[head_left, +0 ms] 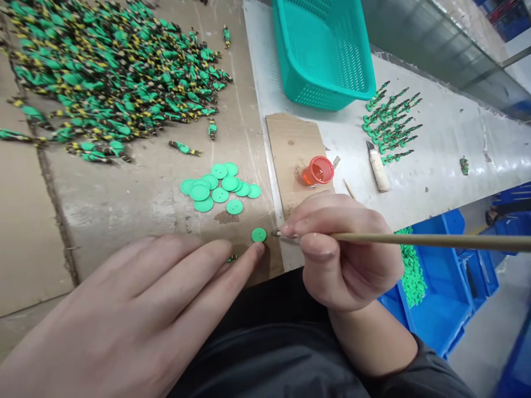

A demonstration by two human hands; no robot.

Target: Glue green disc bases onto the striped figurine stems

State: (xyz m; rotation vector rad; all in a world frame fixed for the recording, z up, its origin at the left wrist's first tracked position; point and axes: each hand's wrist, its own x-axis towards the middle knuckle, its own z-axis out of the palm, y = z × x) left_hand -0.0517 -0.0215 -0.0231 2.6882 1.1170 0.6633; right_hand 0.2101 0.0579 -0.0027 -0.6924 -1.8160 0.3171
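Note:
My right hand (344,243) pinches a thin brush with a long wooden handle (435,240). Its fine tip points left, just beside a green round disc with small holes (259,235) near the table's front edge. My left hand (178,287) reaches in from the lower left, its index fingertip on that disc's near edge. Under its middle fingertip peeks the end of a small toy figure (233,258); the thumb and most of the figure are hidden. More green discs (219,194) lie loosely overlapped farther back. A red cup of liquid (320,170) stands on a cardboard piece.
A large heap of green, black and yellow figures (124,72) covers the back left. Behind the cardboard (292,138) stands a teal basket (327,91). Rows of figures on discs (392,121) and a wrapped-handle knife (378,170) are at right. Blue bins (440,304) sit below.

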